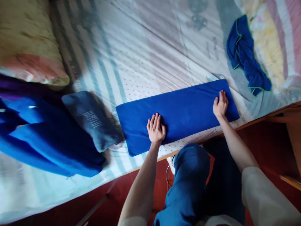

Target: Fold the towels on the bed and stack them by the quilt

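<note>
While the left hand [156,129] and right hand [221,104] rest unclenched, grasping nothing, on the blue cloth [188,106], uneven sideways pressure could rumple its surface.

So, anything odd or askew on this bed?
The green-edged blue cloth lies crumpled at the right, unlike the spread blue cloth under the left hand and right hand. No spill or damage stands out.

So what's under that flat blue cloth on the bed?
The patterned bedsheet shows along both long edges of the blue cloth, so it likely runs beneath. Whether anything else lies there can't be seen; the cloth covers that whole area.
</note>
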A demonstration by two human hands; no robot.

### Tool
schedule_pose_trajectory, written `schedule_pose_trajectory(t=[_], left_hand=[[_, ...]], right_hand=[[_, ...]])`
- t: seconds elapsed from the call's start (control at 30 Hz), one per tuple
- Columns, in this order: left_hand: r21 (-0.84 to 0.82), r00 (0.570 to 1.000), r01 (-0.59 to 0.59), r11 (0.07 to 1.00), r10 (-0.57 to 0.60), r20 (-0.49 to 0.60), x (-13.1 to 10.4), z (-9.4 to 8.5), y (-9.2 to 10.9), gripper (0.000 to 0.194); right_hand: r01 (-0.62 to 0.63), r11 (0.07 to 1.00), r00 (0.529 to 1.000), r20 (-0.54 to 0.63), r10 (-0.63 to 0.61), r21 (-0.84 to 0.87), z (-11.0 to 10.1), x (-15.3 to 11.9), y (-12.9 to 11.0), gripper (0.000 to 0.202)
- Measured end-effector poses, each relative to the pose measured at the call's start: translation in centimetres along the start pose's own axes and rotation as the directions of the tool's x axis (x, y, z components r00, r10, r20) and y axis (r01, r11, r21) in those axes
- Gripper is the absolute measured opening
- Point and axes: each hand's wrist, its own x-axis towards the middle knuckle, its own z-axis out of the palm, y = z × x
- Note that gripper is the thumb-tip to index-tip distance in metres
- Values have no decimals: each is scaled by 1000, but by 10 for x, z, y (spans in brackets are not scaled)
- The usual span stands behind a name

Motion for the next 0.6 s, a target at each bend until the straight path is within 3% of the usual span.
schedule_pose_trajectory(t=[0.1, 0.17, 0.23, 0.3, 0.37, 0.47, 0.6], left_hand=[[-4, 1000, 19, 1000, -19, 14, 2, -3, 5, 59], [-4, 999, 34, 999, -33, 28, 2, -5, 8, 59], [-10, 998, 47, 999, -47, 37, 3, -6, 10, 60], [-20, 997, 60, 998, -60, 39, 3, -6, 11, 61], [-31, 997, 69, 997, -68, 39, 4, -6, 10, 62], [-41, 996, 77, 996, -75, 45, 4, -6, 9, 63], [-45, 997, 73, 996, -72, 37, 3, -6, 9, 64]], right_hand=[[198, 976, 965, 157, -210, 94, 10, -17, -70, 60], [357, 912, 858, 315, -406, 202, 18, -40, -118, 61], [471, 820, 698, 430, -572, 325, 26, -61, -155, 62], [503, 781, 636, 453, -625, 371, 33, -71, -171, 62], [516, 772, 633, 442, -635, 370, 35, -65, -166, 62], [520, 799, 676, 427, -600, 300, 27, -33, -125, 63], [385, 920, 842, 379, -384, 78, 8, 21, -47, 64]])
